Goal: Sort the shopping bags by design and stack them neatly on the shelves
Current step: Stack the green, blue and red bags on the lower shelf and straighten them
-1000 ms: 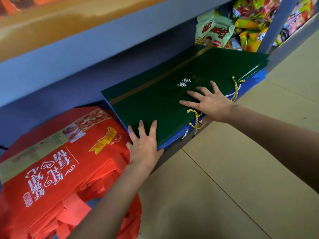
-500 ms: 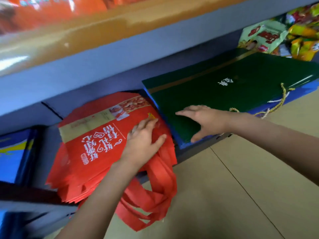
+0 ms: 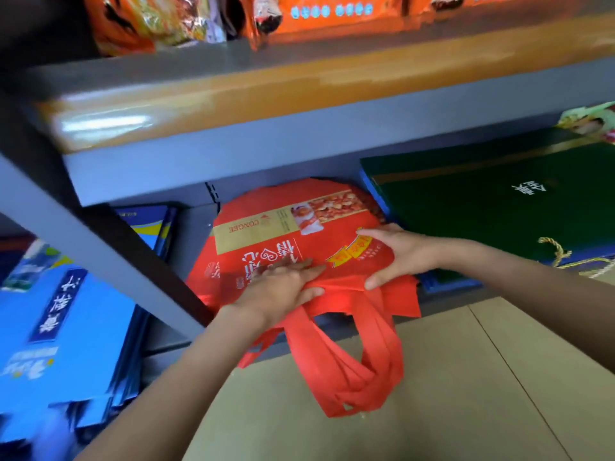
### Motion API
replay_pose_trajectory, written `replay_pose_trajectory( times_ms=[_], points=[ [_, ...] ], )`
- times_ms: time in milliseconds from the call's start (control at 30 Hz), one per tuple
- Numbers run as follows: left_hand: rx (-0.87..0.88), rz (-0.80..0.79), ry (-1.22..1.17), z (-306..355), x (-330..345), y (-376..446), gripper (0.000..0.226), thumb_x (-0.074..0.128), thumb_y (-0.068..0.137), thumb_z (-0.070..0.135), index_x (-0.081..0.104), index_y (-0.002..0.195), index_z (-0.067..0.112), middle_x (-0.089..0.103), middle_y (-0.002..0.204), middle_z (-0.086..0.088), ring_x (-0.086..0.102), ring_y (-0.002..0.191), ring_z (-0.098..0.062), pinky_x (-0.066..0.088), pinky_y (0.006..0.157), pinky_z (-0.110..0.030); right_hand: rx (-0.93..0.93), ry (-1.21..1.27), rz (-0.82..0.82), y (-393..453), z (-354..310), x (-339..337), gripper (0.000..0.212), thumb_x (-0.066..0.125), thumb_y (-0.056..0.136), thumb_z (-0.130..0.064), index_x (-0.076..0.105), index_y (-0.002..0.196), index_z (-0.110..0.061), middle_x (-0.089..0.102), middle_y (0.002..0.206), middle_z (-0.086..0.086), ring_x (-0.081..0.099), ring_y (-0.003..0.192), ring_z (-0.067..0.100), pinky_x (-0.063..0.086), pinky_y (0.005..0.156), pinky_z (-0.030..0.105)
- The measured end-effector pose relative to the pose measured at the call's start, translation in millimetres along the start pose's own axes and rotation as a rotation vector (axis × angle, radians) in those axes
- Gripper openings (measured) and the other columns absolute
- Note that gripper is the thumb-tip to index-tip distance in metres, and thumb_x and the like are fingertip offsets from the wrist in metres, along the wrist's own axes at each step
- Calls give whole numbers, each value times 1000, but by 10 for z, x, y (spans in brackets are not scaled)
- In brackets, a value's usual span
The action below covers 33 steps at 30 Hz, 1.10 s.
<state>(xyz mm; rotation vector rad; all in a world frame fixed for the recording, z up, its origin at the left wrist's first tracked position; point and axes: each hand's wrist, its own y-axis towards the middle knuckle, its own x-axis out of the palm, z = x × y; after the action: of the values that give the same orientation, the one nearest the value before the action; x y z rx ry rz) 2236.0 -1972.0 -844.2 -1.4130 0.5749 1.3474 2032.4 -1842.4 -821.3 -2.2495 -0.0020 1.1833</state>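
Note:
A stack of red fabric shopping bags (image 3: 266, 234) lies on the bottom shelf, its red handles (image 3: 352, 361) hanging over the shelf edge. My left hand (image 3: 283, 284) rests flat on the stack's front part, fingers straight. My right hand (image 3: 396, 257) grips the stack's right front corner, thumb under the edge. Right of it lies a stack of green paper bags (image 3: 482, 207) with gold cord handles, on top of blue ones. Blue bags (image 3: 63, 324) lie on the shelf at the left.
A grey upright post (image 3: 100, 241) of the shelving slants across the left, between the blue and red stacks. The upper shelf (image 3: 299, 91) carries orange snack packets (image 3: 316, 15). Tan floor tiles (image 3: 432, 394) lie in front.
Both hands have left the green stack and moved left onto the red stack. My view has swung left, bringing the blue bags and post into sight.

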Motion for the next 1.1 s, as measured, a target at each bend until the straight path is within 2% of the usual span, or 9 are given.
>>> replay_pose_trajectory(
  times_ms=[133, 233, 333, 433, 500, 567, 667, 867, 1100],
  points=[
    [55, 140, -164, -146, -35, -47, 59, 38, 91, 61, 28, 145, 40, 27, 154, 6, 25, 142, -20, 24, 113, -45, -42, 100, 334, -169, -67, -133, 80, 82, 66, -39, 44, 136, -29, 37, 134, 7, 40, 127, 18, 26, 99, 15],
    [109, 285, -289, -176, -61, -44, 73, 22, 82, 70, 36, 144, 33, 39, 147, 2, 36, 136, -20, 29, 111, -46, -94, 236, 379, -284, -152, -244, 64, 82, 66, -33, 56, 125, -27, 48, 122, 1, 53, 110, 17, 40, 100, 25],
    [121, 401, -300, -229, -91, -108, 74, 20, 84, 71, 38, 143, 30, 45, 143, 1, 41, 133, -20, 31, 109, -49, -208, 183, 460, -345, -199, -257, 58, 82, 67, -27, 61, 121, -18, 51, 129, 1, 60, 97, 19, 48, 94, 28],
    [17, 286, -160, -199, -97, -249, 74, 26, 84, 73, 20, 148, 35, 26, 153, 4, 24, 140, -22, 16, 116, -50, -264, -70, 429, -306, -105, -172, 67, 79, 71, -33, 54, 130, -15, 43, 142, 4, 50, 120, 18, 29, 103, 13],
    [-94, 91, -52, -135, -42, -273, 81, 46, 84, 65, 6, 150, 36, 5, 158, 4, 6, 145, -23, 6, 115, -49, -199, -241, 219, -228, -5, 13, 88, 77, 72, -44, 34, 145, -19, 22, 155, 9, 29, 139, 24, 18, 112, 22],
    [-127, 8, -40, -51, 4, -237, 92, 55, 81, 64, 1, 150, 37, -3, 159, 2, -4, 145, -26, 1, 114, -53, -76, -359, 33, -132, 52, 199, 108, 75, 69, -54, 7, 150, -31, -4, 158, 8, 10, 144, 33, 15, 117, 39],
    [-160, -30, 5, 35, 101, -160, 102, 60, 75, 65, -6, 148, 39, -10, 158, 0, -9, 144, -32, 0, 112, -61, -16, -378, 1, -31, 14, 269, 117, 78, 67, -50, -7, 147, -43, -21, 156, 6, 9, 142, 42, 16, 115, 51],
    [-238, 70, 112, 175, 269, -78, 97, 53, 83, 61, -16, 147, 38, -13, 157, -2, -6, 144, -36, 6, 111, -64, -7, -372, 108, -44, -29, 239, 105, 79, 71, -39, 7, 148, -41, -9, 157, 5, 21, 136, 41, 28, 111, 46],
    [-103, 203, -21, 240, 218, 34, 91, 53, 84, 61, -2, 150, 32, -5, 158, 2, -4, 145, -27, 2, 117, -52, -11, -578, 273, -69, 49, -48, 87, 70, 76, -48, 24, 147, -29, 14, 154, 8, 24, 135, 33, 17, 115, 43]
  ],
)
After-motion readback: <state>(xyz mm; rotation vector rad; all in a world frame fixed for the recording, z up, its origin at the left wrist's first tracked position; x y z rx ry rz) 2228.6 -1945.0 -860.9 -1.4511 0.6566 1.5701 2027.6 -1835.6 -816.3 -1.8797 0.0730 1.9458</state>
